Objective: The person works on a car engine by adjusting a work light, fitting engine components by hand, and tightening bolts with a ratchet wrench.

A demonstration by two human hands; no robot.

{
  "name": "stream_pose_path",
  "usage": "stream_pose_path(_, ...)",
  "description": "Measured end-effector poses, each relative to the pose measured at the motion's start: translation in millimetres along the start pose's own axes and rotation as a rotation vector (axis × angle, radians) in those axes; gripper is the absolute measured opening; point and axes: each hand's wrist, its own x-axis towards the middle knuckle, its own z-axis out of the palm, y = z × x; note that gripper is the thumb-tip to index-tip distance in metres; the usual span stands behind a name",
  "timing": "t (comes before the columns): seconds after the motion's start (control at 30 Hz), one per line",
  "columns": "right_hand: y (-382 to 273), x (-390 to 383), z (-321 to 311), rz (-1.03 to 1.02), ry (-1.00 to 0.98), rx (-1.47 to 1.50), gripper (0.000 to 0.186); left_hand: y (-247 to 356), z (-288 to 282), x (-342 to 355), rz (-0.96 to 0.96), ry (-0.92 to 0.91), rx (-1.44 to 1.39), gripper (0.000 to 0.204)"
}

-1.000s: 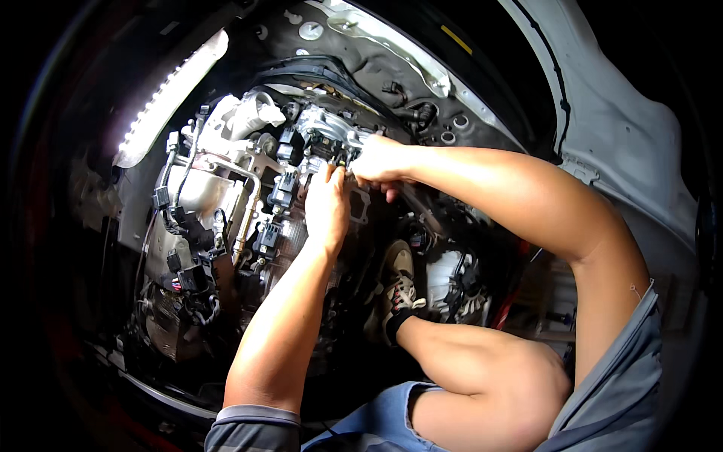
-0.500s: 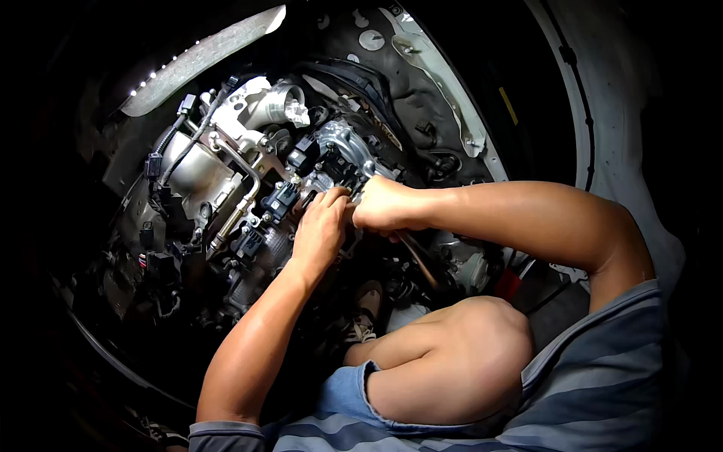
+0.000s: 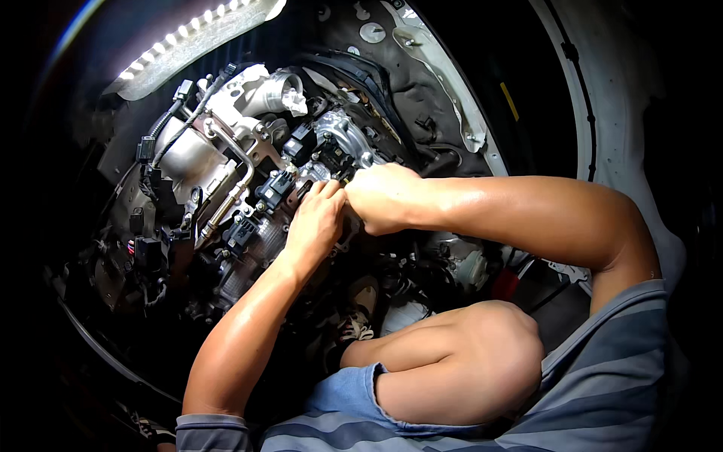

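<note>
Both my hands are over a car engine (image 3: 280,151), where metal parts, black plug-in units and hoses crowd together. My left hand (image 3: 316,218) has its fingers bent and close together, with the fingertips down among the engine parts, near a black ignition coil (image 3: 276,188). Right beside it, my right hand (image 3: 382,199) is closed in a fist against the engine's near right side. Whatever the fist grips is hidden. The left fingertips almost touch the right fist, and what lies under them does not show.
An LED light strip (image 3: 177,39) shines from the upper left. Behind the ignition coil stand a bent metal pipe (image 3: 248,169) and a rounded silver cover (image 3: 188,160). A pale body panel (image 3: 444,83) borders the engine on the right. My bare knee (image 3: 489,339) is close below my right forearm.
A brownish bar that stuck out below my right fist no longer shows. The fist has turned and risen slightly. My left hand has shifted a little left, and the light strip looks brighter.
</note>
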Motion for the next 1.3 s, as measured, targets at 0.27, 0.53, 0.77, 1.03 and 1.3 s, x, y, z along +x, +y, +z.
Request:
stream_pose_path(0.27, 21.6, 15.9, 25.8, 0.515, -0.211, 0.794, 0.019, 7.9, 2.1, -3.1, -0.029, 0.089, 0.153, 0.024)
stream_pose_path(0.53, -5.8, 6.3, -20.9, -0.310, 0.022, -0.380, 0.013, 5.2, -9.6, 1.1, 0.019, 0.087, 0.092, 0.026)
stream_pose_path(0.77, 20.1, 18.1, 37.4, 0.168, 0.038, 0.365, 0.022, 7.6, 6.1, -1.7, -0.002, 0.111, 0.101, 0.031)
stream_pose_path(1.03, 13.7, 18.0, 7.9, 0.236, -0.051, 0.544, 0.029, 10.2, 2.2, -0.5, -0.039, 0.080, 0.107, 0.027)
stream_pose_path(1.3, 13.3, 10.0, 2.5, -0.272, 0.056, -0.378, 0.013, 3.9, 0.7, 3.6, 0.052, 0.020, 0.229, 0.024)
